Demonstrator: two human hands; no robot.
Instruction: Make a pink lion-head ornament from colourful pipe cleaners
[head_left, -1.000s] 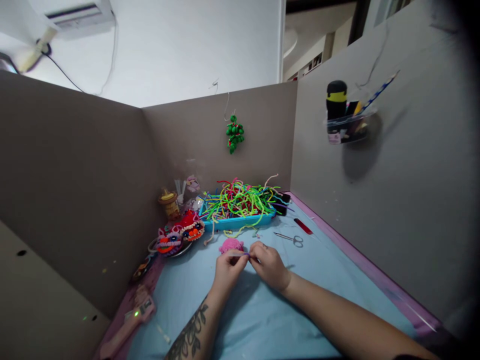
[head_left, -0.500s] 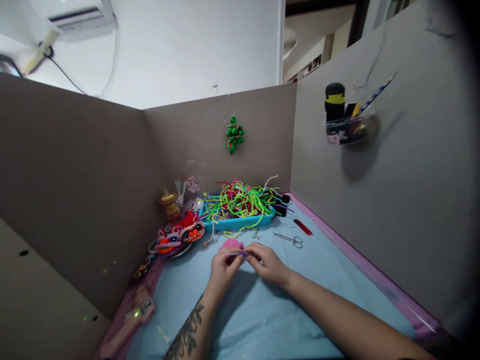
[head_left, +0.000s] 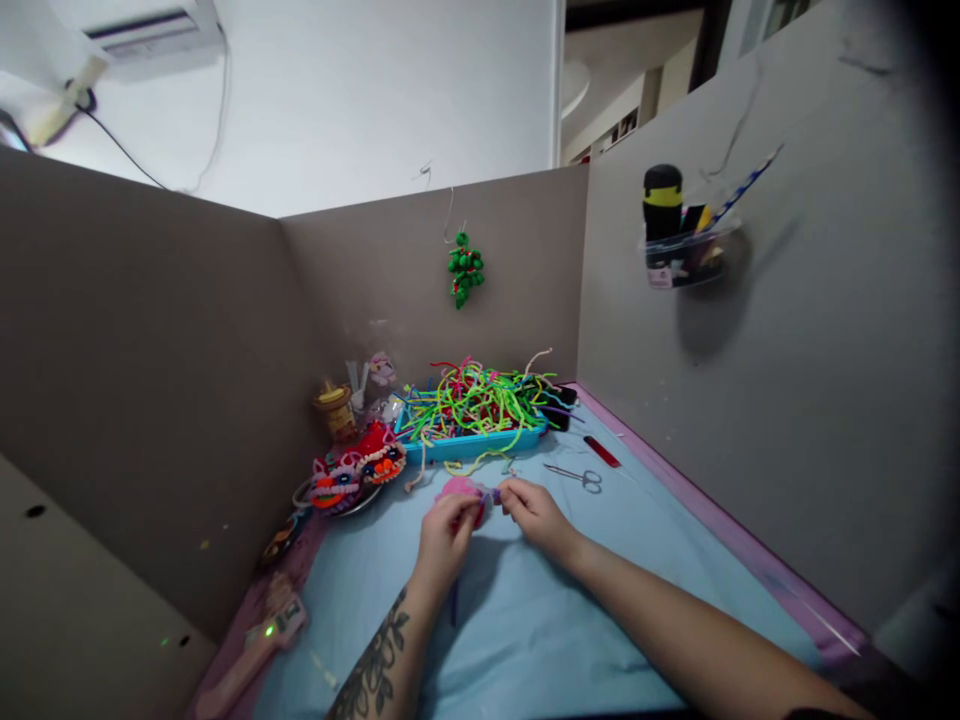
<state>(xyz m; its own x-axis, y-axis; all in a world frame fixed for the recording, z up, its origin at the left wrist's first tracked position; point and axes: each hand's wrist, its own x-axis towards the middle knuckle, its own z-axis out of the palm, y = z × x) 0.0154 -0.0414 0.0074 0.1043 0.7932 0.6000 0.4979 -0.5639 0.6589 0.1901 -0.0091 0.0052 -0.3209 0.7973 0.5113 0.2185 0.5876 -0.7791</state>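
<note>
A blue tray [head_left: 480,444] heaped with a tangle of bright pipe cleaners [head_left: 472,395] stands at the back of the bench [head_left: 637,540], with small scissors [head_left: 574,474] and a red tool [head_left: 602,452] lying just to its right. Fuzzy orange-and-pink figures [head_left: 360,470] and a thread spool [head_left: 334,410] sit to the tray's left. A green ornament [head_left: 465,270] hangs on the grey rear partition [head_left: 517,270], and a clear cup [head_left: 686,262] holding a black-and-yellow marker [head_left: 662,200] is fixed to the right wall.
</note>
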